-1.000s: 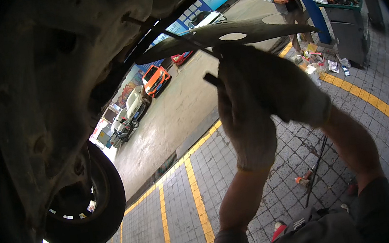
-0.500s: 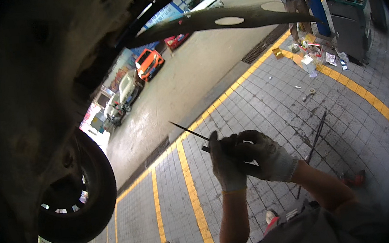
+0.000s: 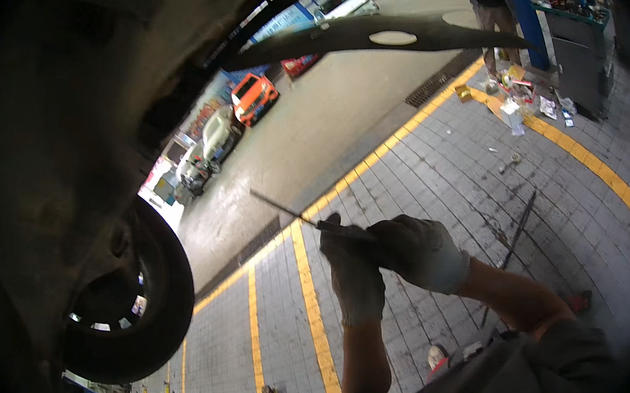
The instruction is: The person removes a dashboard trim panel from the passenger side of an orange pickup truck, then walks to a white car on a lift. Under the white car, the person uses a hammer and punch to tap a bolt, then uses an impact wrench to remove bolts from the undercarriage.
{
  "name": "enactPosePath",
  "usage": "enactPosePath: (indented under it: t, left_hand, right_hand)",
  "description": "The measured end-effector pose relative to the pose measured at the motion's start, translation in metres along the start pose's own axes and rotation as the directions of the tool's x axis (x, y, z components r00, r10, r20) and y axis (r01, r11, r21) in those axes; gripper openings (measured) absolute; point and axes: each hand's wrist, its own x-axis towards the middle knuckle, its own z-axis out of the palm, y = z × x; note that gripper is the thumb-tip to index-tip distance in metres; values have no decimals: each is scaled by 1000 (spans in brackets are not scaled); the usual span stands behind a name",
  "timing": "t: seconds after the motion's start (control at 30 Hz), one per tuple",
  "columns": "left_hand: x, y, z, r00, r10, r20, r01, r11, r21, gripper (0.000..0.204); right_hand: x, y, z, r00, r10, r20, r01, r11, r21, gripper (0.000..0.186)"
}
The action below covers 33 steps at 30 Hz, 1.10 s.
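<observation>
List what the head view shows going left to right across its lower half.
Dark car tyre → yellow floor line → left hand in a grey glove → right hand, gloved, both on a thin dark rod → long dark bar lying on the paving → yellow border line.

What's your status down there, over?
Left hand and right hand, both gloved, gripped together on thin rod tool. Tool tip in open air, below car underbody. Wheel off left, nothing blocking.
</observation>
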Motion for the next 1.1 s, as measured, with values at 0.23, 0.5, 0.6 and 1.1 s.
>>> enactPosePath:
  t: [0.23, 0.5, 0.6, 1.1]
  left_hand:
    - [-21, 5, -38, 995, 92, 31, -76, 932, -354, 68]
    - [-52, -34, -37, 997, -76, -8, 73, 975, -212, 67]
    - [-60, -48, -62, 993, -114, -38, 107, 982, -153, 66]
    - [-93, -104, -85, 939, -334, -82, 320, 935, -152, 66]
  right_hand:
    - [126, 0, -38, 859, -162, -486, 290, 936, 201, 24]
    - [205, -3, -37, 522, -449, -725, 337, 890, -308, 28]
    - [206, 15, -35, 629, -463, -625, 353, 886, -302, 32]
    - [256, -17, -48, 452, -428, -783, 453, 866, -211, 33]
